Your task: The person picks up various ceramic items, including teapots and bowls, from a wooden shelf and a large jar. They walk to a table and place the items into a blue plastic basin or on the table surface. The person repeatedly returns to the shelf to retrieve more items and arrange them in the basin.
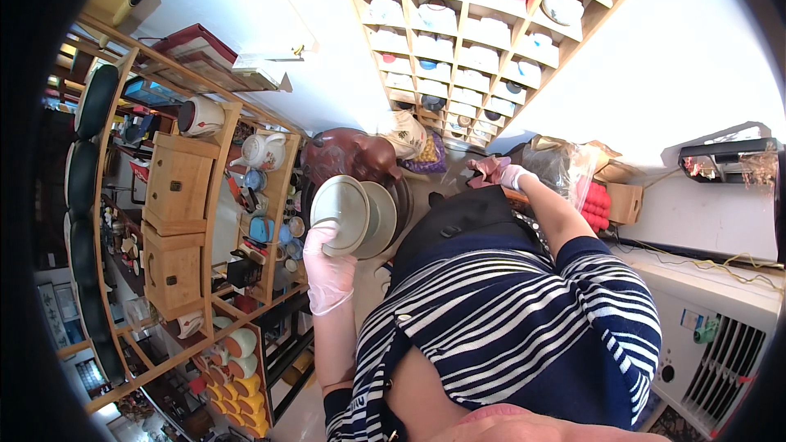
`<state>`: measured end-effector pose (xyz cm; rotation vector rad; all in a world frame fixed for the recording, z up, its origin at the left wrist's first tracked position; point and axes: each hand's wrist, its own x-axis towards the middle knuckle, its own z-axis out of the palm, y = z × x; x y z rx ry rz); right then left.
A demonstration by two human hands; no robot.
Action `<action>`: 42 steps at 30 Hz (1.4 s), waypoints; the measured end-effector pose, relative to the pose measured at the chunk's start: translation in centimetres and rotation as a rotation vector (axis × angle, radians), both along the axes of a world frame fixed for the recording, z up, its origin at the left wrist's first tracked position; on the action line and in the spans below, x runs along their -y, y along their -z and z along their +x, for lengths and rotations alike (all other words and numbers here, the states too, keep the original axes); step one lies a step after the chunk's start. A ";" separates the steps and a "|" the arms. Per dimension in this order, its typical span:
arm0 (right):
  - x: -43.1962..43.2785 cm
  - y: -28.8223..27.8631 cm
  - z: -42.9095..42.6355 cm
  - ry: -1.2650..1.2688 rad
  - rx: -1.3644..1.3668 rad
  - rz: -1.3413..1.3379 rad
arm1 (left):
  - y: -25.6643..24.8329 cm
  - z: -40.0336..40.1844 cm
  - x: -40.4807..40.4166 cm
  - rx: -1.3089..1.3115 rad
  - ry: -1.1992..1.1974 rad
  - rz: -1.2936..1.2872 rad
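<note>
My left hand (331,273), in a thin pale glove, grips the rim of a round pale grey-green dish (341,212), which is tilted up on edge. Close behind it shows a second pale round piece (384,221); whether the two are joined I cannot tell. Off to the right, my gloved right hand (513,178) holds a crumpled pink cloth (486,170). A glossy reddish-brown carved piece (347,153) stands just beyond the dish, and its round dark base is partly hidden by it.
Wooden shelving on the left carries a teapot (263,152), wooden boxes (181,184) and several yellow cups (236,402). A cubby shelf (454,43) of ceramics rises ahead. On the right are a plastic bag (556,162), red padded packaging (594,205) and a white vented cabinet (706,331).
</note>
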<state>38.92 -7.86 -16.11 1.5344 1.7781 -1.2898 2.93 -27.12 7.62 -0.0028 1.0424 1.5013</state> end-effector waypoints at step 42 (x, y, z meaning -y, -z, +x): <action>-9.3 -49.4 -14.5 -0.643 -0.573 1.467 | -4.3 1.2 -1.8 -0.053 0.147 0.221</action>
